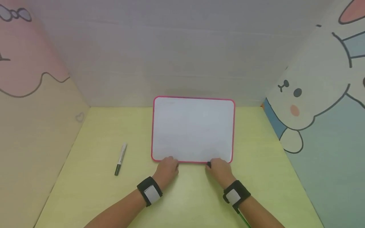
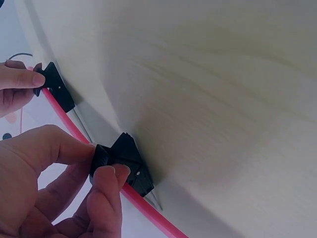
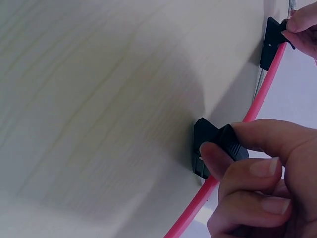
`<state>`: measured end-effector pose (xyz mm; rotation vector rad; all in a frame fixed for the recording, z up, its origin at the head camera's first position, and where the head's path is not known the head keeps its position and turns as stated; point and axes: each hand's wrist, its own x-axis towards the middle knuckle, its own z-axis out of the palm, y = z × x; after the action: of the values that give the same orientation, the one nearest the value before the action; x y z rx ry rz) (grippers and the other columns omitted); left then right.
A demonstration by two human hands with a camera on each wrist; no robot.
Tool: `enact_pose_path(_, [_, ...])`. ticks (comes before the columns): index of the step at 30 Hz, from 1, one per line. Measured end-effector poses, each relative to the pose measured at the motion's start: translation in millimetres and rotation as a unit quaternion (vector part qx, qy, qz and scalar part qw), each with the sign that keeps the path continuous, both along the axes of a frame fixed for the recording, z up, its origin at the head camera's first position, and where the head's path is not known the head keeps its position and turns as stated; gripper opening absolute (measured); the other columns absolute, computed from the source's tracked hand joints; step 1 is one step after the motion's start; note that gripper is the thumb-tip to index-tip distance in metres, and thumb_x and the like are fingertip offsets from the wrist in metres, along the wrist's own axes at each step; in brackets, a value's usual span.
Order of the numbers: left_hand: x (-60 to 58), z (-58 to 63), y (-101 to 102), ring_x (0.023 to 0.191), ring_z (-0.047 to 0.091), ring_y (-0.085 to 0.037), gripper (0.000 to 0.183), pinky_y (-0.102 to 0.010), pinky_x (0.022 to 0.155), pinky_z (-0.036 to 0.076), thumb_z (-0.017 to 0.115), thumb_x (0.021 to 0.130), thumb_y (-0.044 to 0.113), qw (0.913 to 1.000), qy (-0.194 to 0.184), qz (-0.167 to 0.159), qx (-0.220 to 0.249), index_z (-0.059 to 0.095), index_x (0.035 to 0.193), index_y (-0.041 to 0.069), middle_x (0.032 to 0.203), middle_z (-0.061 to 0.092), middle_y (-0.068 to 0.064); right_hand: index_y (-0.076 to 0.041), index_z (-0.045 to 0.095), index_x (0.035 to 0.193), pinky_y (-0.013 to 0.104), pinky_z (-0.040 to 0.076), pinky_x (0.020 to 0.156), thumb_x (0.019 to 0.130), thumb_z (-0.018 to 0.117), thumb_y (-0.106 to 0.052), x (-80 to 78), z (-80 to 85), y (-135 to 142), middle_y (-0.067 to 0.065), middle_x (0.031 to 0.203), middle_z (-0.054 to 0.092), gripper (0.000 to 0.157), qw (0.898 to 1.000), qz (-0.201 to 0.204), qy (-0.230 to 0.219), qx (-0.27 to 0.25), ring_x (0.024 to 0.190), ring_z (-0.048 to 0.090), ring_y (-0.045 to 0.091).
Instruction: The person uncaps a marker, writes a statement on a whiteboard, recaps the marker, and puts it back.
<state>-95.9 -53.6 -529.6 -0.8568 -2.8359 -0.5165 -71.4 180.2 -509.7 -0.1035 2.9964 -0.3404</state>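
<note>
A whiteboard (image 1: 194,129) with a pink rim is in the middle of the table, its top edge overlapping the back wall in the head view. At its near edge, my left hand (image 1: 166,171) pinches a black plastic clip (image 2: 133,166) between thumb and finger. My right hand (image 1: 220,171) pinches a matching black clip (image 3: 203,133) farther right along the same edge. Both clips sit at the pink rim (image 2: 151,213), and thin metal rods show beside them in the wrist views. Much of each clip is hidden behind the fingers.
A white marker (image 1: 121,156) with a dark cap lies on the yellow table (image 1: 94,190), left of the board. A pale wall (image 1: 171,57) stands behind it, with cartoon-printed walls at both sides. Black straps circle both wrists, and a green cable (image 1: 244,219) trails from the right one.
</note>
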Motion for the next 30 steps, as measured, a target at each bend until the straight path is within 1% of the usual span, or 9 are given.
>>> enact_pose_path(2, [3.7,-0.3,-3,0.054,0.042,-0.016,0.015,-0.029,0.049,0.036,0.066,0.073,0.005,1.0000,0.005,0.003,0.000,0.056,0.063,0.009,0.057,0.043,0.001,-0.011,0.046,0.059,0.031,0.037,0.044,0.082,0.066,-0.027,0.9,0.1,-2,0.000,0.055,0.044,0.034,1.000,0.002,-0.005,-0.001,0.051,0.042,0.015])
enact_pose_path(6, [9.6,1.0,-7,0.053,0.041,-0.015,0.013,-0.028,0.048,0.035,0.067,0.073,0.006,0.9999,0.004,0.010,0.004,0.058,0.064,0.008,0.057,0.043,0.001,-0.012,0.045,0.058,0.030,0.036,0.044,0.082,0.066,-0.027,3.5,0.6,-6,-0.001,0.055,0.043,0.035,1.000,0.009,-0.011,0.000,0.051,0.041,0.014])
enact_pose_path(14, [14.3,2.3,-11,0.053,0.041,-0.015,0.011,-0.028,0.048,0.036,0.068,0.073,0.006,0.9994,-0.007,0.034,0.001,0.061,0.065,0.008,0.057,0.043,0.001,-0.011,0.044,0.057,0.028,0.030,0.044,0.082,0.066,-0.025,9.0,3.9,-11,-0.001,0.053,0.039,0.036,1.000,0.019,-0.009,-0.008,0.050,0.037,0.013])
enact_pose_path(18, [17.6,3.7,-11,0.053,0.042,-0.016,0.010,-0.029,0.048,0.036,0.068,0.072,0.005,0.9992,-0.004,0.036,0.014,0.061,0.065,0.007,0.057,0.043,0.001,-0.012,0.043,0.056,0.027,0.029,0.043,0.082,0.066,-0.025,10.7,1.4,-10,-0.002,0.052,0.038,0.037,1.000,0.024,-0.003,-0.011,0.050,0.036,0.013])
enact_pose_path(21, [20.2,3.3,-11,0.053,0.043,-0.016,0.010,-0.029,0.047,0.037,0.068,0.070,0.004,0.9992,0.009,0.032,0.023,0.060,0.064,0.007,0.057,0.043,0.001,-0.012,0.042,0.056,0.028,0.031,0.042,0.082,0.066,-0.026,11.7,0.3,-8,-0.002,0.053,0.039,0.037,0.999,0.031,0.008,-0.009,0.050,0.037,0.013])
enact_pose_path(25, [24.5,1.7,-15,0.054,0.044,-0.015,0.008,-0.028,0.048,0.039,0.069,0.069,0.005,0.9986,0.018,0.043,0.026,0.062,0.066,0.008,0.059,0.045,0.001,-0.013,0.042,0.056,0.029,0.033,0.042,0.081,0.065,-0.026,5.4,0.6,-10,-0.002,0.053,0.040,0.037,0.998,0.051,0.020,-0.008,0.050,0.037,0.013])
enact_pose_path(28, [26.6,1.1,-20,0.055,0.044,-0.014,0.007,-0.027,0.049,0.039,0.069,0.069,0.006,0.9981,0.017,0.054,0.025,0.063,0.068,0.009,0.060,0.046,0.002,-0.013,0.042,0.055,0.029,0.032,0.042,0.080,0.064,-0.026,-0.5,0.9,-14,-0.002,0.052,0.040,0.036,0.998,0.053,0.010,-0.012,0.049,0.037,0.013])
enact_pose_path(30, [28.2,1.4,-24,0.055,0.044,-0.013,0.007,-0.026,0.049,0.039,0.071,0.069,0.006,0.9976,0.023,0.058,0.030,0.064,0.069,0.009,0.061,0.046,0.002,-0.013,0.040,0.054,0.029,0.031,0.041,0.080,0.062,-0.025,-4.0,1.0,-17,-0.003,0.051,0.039,0.036,0.998,0.054,0.007,-0.014,0.049,0.036,0.013])
